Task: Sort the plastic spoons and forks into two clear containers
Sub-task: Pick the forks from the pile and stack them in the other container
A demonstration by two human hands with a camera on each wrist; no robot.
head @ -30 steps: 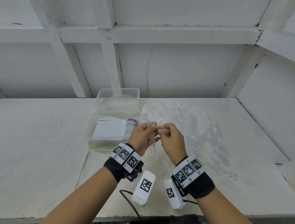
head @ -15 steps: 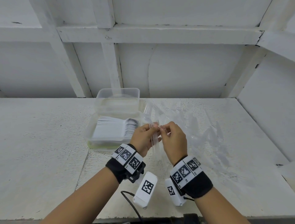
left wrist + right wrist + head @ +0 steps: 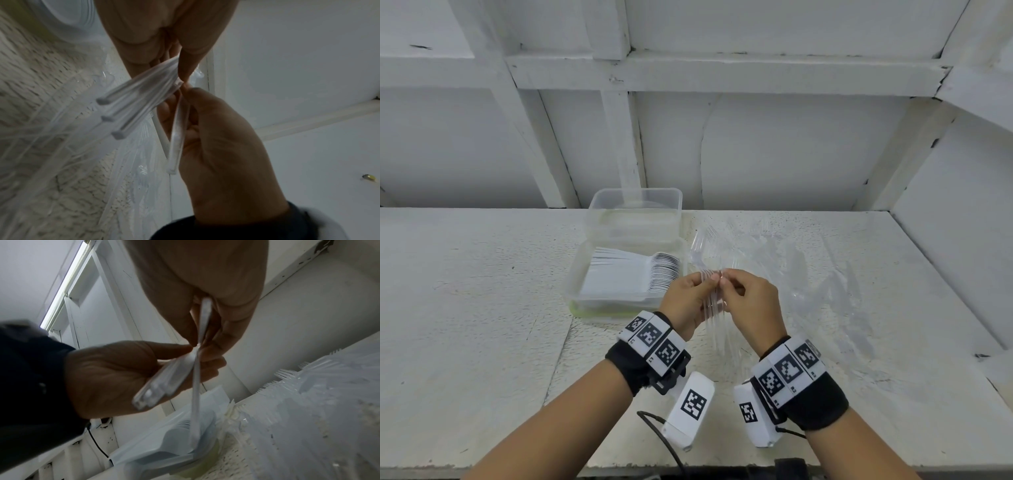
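Note:
Both hands meet above the table in front of me. My left hand [image 3: 705,279] grips a fanned bundle of clear plastic forks [image 3: 710,260], tines pointing away; their handle ends [image 3: 115,120] show in the left wrist view. My right hand [image 3: 726,279] pinches a single clear fork [image 3: 196,386] at the edge of that bundle. Just to the left stands the near clear container [image 3: 582,274], holding a row of white spoons [image 3: 633,274]. Behind it is a second clear container [image 3: 635,212]; I cannot tell what it holds.
A loose heap of clear forks [image 3: 818,274] lies on the white table [image 3: 465,291] to the right of my hands. White panelled walls close in the back and the right side. A black cable [image 3: 654,428] hangs at the front edge.
My hands stay together at the same spot. The fingers have shifted slightly on the fork bundle, and the right hand dipped back a little.

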